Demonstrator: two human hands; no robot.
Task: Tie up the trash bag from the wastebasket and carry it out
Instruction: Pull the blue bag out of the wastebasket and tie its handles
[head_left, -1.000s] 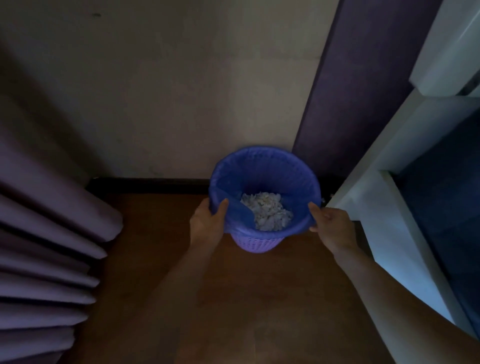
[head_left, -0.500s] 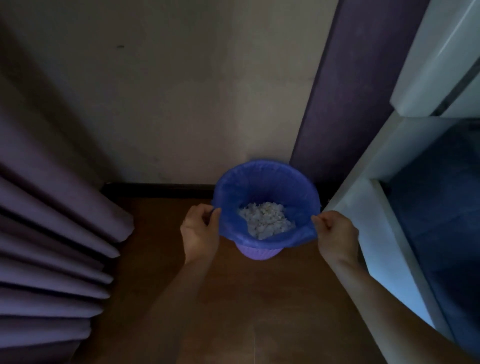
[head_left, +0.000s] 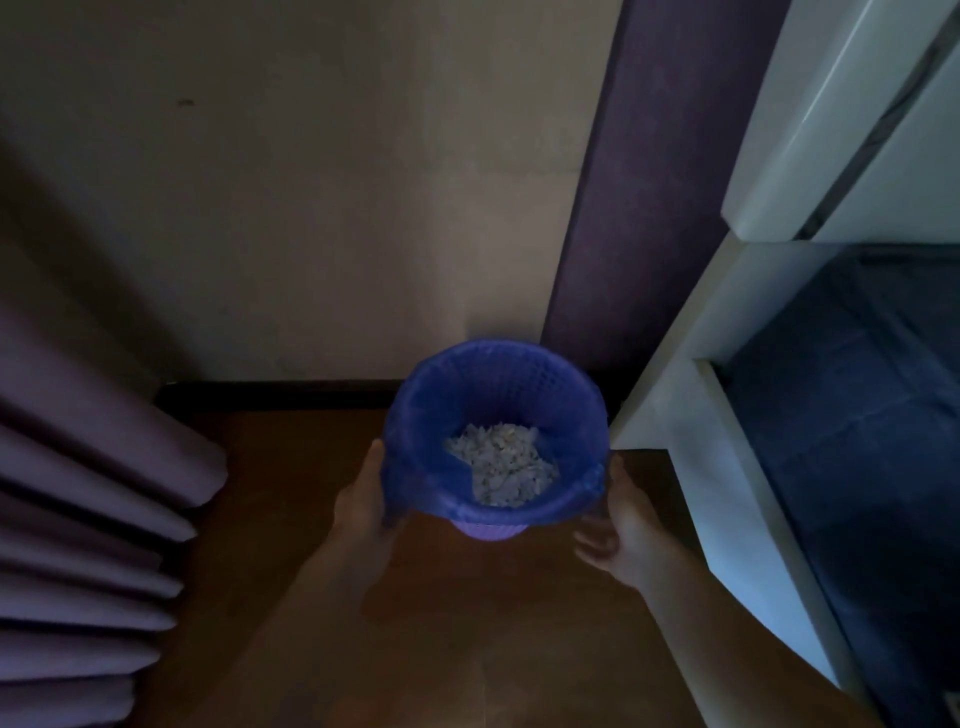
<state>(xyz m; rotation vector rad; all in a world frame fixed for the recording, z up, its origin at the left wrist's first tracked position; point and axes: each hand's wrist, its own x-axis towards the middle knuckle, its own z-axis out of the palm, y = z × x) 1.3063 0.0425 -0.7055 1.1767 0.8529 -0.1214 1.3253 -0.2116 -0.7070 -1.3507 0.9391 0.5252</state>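
Observation:
A blue trash bag (head_left: 426, 415) lines a small purple mesh wastebasket (head_left: 491, 532) that stands on the floor against the wall. Crumpled white paper (head_left: 501, 465) lies in the bottom of the bag. My left hand (head_left: 361, 501) is at the basket's left side, thumb up, with its fingers hidden under the bag's folded-over edge. At the right side is my right hand (head_left: 621, 519). Its thumb is by the bag's rim and its fingers curl below the fold. It is blurred, so its hold is unclear.
Purple curtain folds (head_left: 78, 493) hang at the left. A white shelf unit (head_left: 727, 467) stands close on the right, beside a dark purple wall panel (head_left: 639, 208). A beige wall with a dark baseboard (head_left: 275, 389) is behind the basket. Brown wooden floor (head_left: 467, 649) lies in front.
Both hands have slid down from pinching the top rim to the basket's sides, under the bag's overhang. The view has tilted, so the basket sits lower in the frame.

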